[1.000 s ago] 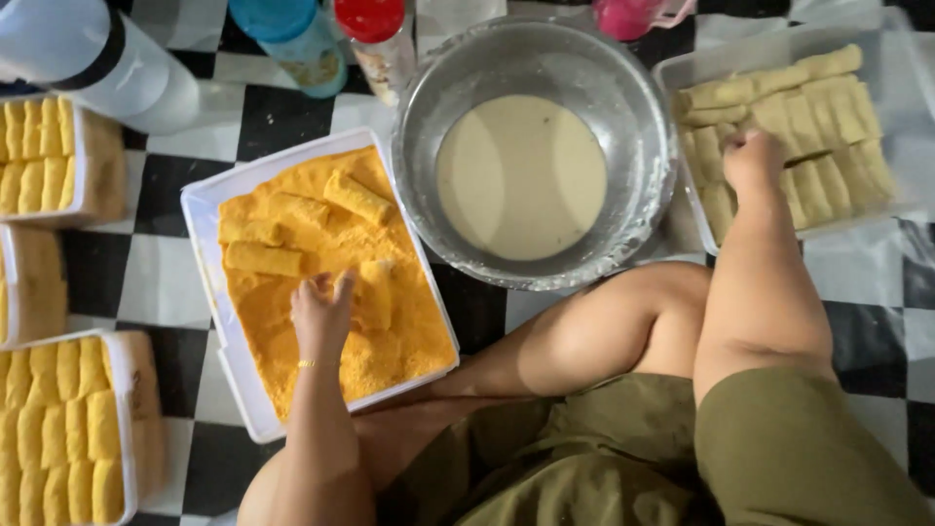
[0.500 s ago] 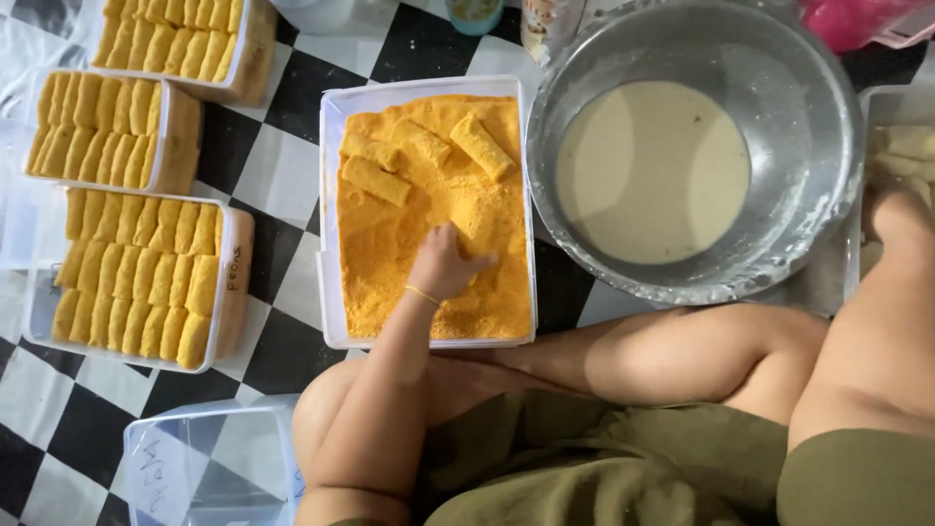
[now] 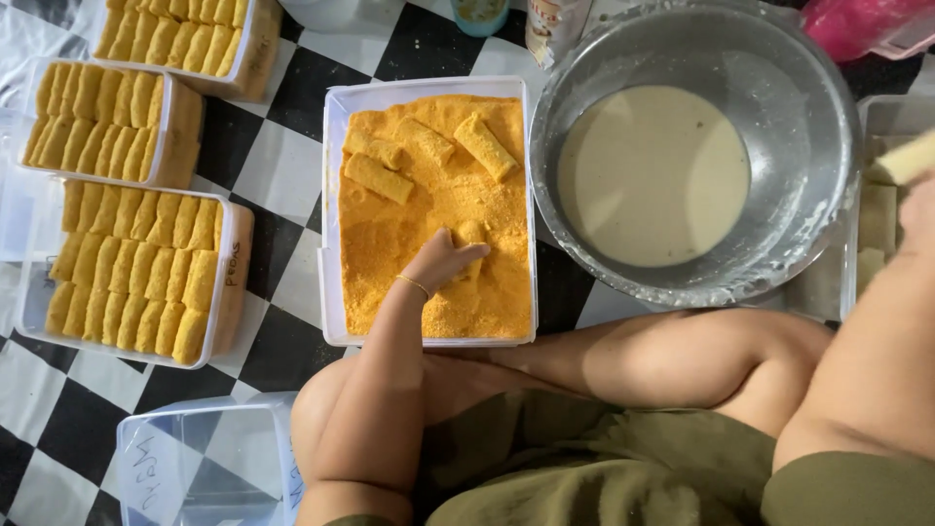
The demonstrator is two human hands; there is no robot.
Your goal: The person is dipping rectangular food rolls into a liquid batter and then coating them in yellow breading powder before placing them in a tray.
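Observation:
My left hand [image 3: 443, 261] rests in the white tray of orange breadcrumbs [image 3: 331, 195], fingers curled over a crumb-coated roll [image 3: 471, 233] at the tray's middle. Three more coated rolls [image 3: 429, 146] lie in the crumbs at the far end. At the right edge of the view my right hand [image 3: 917, 209] holds a pale uncoated roll [image 3: 906, 161] just above the clear tray [image 3: 867, 117] of uncoated rolls. A steel bowl [image 3: 779, 78] of cream batter stands between the two trays.
Three white boxes of packed coated rolls [image 3: 131, 278] stand on the checkered floor at the left. An empty clear box [image 3: 200, 468] sits beside my left knee. Bottles [image 3: 555, 24] and a pink container [image 3: 867, 24] line the far edge.
The view has swung to the left. My left hand has stayed in the crumbs, now closed over one roll. My right hand has lifted a pale roll from the right tray.

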